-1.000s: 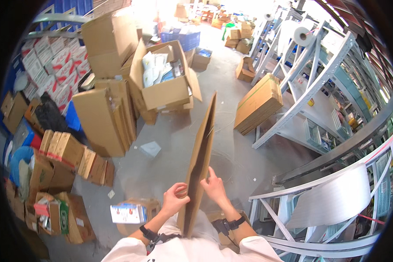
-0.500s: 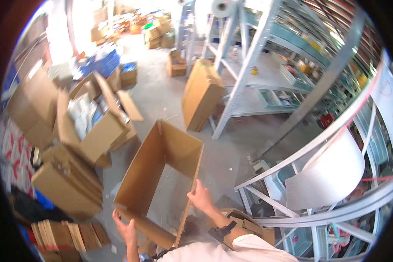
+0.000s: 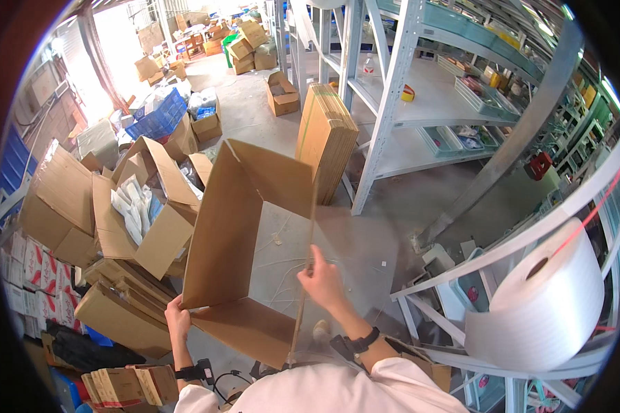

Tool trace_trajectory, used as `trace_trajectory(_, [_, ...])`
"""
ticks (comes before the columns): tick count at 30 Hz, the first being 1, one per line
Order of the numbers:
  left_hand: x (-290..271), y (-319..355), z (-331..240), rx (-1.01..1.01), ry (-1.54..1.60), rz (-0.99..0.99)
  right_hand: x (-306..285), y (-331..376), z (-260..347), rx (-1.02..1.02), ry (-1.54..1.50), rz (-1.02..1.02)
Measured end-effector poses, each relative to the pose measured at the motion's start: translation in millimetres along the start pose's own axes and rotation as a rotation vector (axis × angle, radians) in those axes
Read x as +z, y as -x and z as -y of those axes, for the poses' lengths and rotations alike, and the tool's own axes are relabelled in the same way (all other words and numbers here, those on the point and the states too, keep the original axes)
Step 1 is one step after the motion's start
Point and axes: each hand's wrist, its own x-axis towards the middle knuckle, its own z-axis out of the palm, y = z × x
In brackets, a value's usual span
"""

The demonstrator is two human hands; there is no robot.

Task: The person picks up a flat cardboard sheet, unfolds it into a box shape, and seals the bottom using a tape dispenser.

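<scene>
Holds an open cardboard box [image 3: 224, 234] out in front, above the grey floor [image 3: 372, 241], between the left hand [image 3: 178, 320] at its near left corner and the right hand [image 3: 324, 282] at its right wall. Extends the box away from the body into the far part of the scene, with its four walls spread apart and its middle open right through to the floor. Shows the broad inner face of the left wall, but the right wall only as a thin edge.

Has the left hand mostly closed, bent up to the near left corner, with thumb and fingers about the cardboard there. Has the right hand half curled, with the index finger pointing up along the edge of the right wall and the other fingers folded in. Cannot tell the tightness of this right hold. Wears a dark strap [image 3: 364, 341] on each wrist.

To the left, past the box: a carton [image 3: 164, 242] with pale packets [image 3: 136, 206] inside. Beyond the far right corner: a stack of flattened boxes [image 3: 327, 131], beside a grey shelf rack [image 3: 386, 127]. Near right, apart from the hands: a big white roll [image 3: 530, 323]
</scene>
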Motion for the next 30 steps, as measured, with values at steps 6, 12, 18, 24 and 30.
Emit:
trace_trajectory(6, [8.1,18.5,-0.2,0.018,-0.275,0.014,-26.8,-23.5,-75.3,0.27,0.113,0.03])
trace_trajectory(12, [52.3,45.4,20.4,-0.238,-0.096,-0.122,-56.2,-80.8,-97.4,0.475,0.04,0.11])
trace_trajectory(18, [150.5,2.5,-44.4,-0.78,0.829,-0.263,-38.1,-176.6,-117.5,0.378,-0.03,0.191])
trace_trajectory(24, [217.2,-78.1,-7.1,-0.842,1.035,-0.135,-3.5,-273.4,-120.9,0.369,0.049,0.353])
trace_trajectory(30, [204.7,-156.1,-43.7,-0.912,0.971,-0.3,35.4,-332.6,-177.2,0.526,-0.032,0.415])
